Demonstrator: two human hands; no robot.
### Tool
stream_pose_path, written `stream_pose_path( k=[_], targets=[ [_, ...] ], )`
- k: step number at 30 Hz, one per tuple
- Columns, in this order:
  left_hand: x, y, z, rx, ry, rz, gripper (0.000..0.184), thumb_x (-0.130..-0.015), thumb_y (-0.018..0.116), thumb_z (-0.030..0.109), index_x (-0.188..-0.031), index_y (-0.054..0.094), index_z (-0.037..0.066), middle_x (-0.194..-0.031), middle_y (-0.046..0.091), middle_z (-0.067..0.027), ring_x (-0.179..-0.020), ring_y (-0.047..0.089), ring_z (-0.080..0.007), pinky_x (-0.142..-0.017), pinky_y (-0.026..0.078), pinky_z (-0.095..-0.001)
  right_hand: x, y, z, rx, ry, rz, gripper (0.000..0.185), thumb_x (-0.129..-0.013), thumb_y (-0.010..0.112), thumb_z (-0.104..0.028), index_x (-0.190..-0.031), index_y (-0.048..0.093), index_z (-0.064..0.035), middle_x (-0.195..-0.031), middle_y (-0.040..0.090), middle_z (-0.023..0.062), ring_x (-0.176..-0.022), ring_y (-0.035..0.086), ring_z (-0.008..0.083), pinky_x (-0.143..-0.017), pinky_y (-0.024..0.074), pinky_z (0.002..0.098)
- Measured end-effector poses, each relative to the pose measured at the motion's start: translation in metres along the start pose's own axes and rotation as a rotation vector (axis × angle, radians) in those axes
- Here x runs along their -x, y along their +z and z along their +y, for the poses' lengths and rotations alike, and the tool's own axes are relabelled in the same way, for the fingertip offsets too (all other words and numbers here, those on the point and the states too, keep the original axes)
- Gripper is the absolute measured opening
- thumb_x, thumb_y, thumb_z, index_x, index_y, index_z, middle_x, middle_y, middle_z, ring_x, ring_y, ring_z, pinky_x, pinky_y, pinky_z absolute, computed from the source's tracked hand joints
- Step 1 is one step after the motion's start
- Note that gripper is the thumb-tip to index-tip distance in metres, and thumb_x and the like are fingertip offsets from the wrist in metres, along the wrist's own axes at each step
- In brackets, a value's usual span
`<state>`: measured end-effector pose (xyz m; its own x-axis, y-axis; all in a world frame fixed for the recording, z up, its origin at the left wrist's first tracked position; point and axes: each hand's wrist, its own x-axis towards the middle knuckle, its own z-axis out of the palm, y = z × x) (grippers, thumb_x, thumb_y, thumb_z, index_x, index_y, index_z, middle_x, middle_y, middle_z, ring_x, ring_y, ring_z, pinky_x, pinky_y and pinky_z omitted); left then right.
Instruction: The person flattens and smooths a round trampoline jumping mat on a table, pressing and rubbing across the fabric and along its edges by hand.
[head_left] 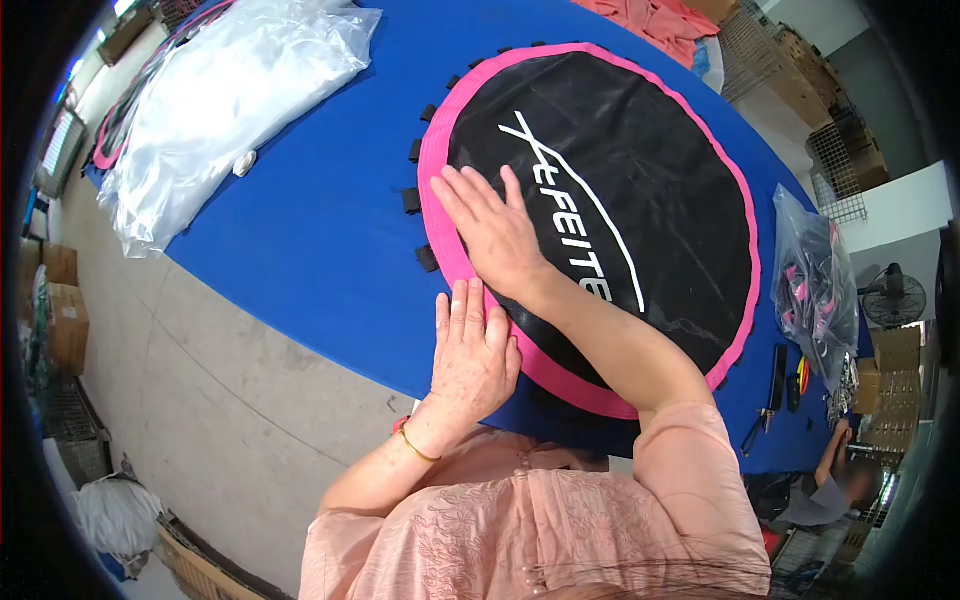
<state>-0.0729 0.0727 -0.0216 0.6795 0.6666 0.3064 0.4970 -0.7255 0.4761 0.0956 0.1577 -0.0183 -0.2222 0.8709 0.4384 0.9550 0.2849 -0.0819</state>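
A round black fabric piece (660, 200) with a pink border and white lettering lies flat on the blue table. Short black tabs (411, 201) stick out along its left edge. My right hand (493, 235) rests palm down on the pink border and the black fabric, its fingers spread. Just below it, my left hand (468, 355) lies with its fingertips on the lower left part of the border, fingers extended and holding nothing.
Clear plastic sheeting (240, 100) covers the table's upper left. At the right are a plastic bag (815, 285) with black and pink items, scissors (758, 428) and a black fan (893, 295). Another person (822, 495) is at the lower right.
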Motion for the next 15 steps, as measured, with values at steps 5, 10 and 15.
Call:
stream_pose_path(
  k=[5,10,15],
  targets=[
    [0.0,0.001,0.0,-0.003,0.002,0.012,0.048,-0.091,0.067,0.021,-0.128,0.059,-0.008,-0.153,0.041,-0.041,-0.148,0.036,-0.0559,-0.123,0.026,-0.0666,0.014,-0.004,0.04,0.128,0.176,0.043,0.066,-0.094,0.053,0.0,-0.159,0.043,-0.0073,-0.162,0.045,0.0174,-0.149,0.044,0.0334,-0.125,0.0198,0.0628],
    [0.0,0.0,0.001,0.01,-0.013,0.01,0.05,-0.09,0.068,0.018,-0.131,0.057,-0.008,-0.157,0.039,-0.0375,-0.148,0.036,-0.0548,-0.124,0.026,-0.0654,0.022,-0.009,0.049,0.193,0.234,0.002,0.065,-0.096,0.05,-0.001,-0.16,0.04,-0.0062,-0.162,0.043,0.0195,-0.149,0.044,0.0358,-0.125,0.0186,0.0639],
    [0.0,0.001,0.001,-0.021,-0.016,-0.004,0.047,-0.091,0.068,0.022,-0.128,0.059,-0.007,-0.153,0.043,-0.0401,-0.148,0.037,-0.0549,-0.124,0.025,-0.0662,0.044,-0.02,-0.007,-0.05,0.097,-0.029,0.064,-0.092,0.054,-0.004,-0.156,0.048,-0.0047,-0.158,0.048,0.02,-0.147,0.045,0.0381,-0.123,0.0228,0.0652]
  ],
)
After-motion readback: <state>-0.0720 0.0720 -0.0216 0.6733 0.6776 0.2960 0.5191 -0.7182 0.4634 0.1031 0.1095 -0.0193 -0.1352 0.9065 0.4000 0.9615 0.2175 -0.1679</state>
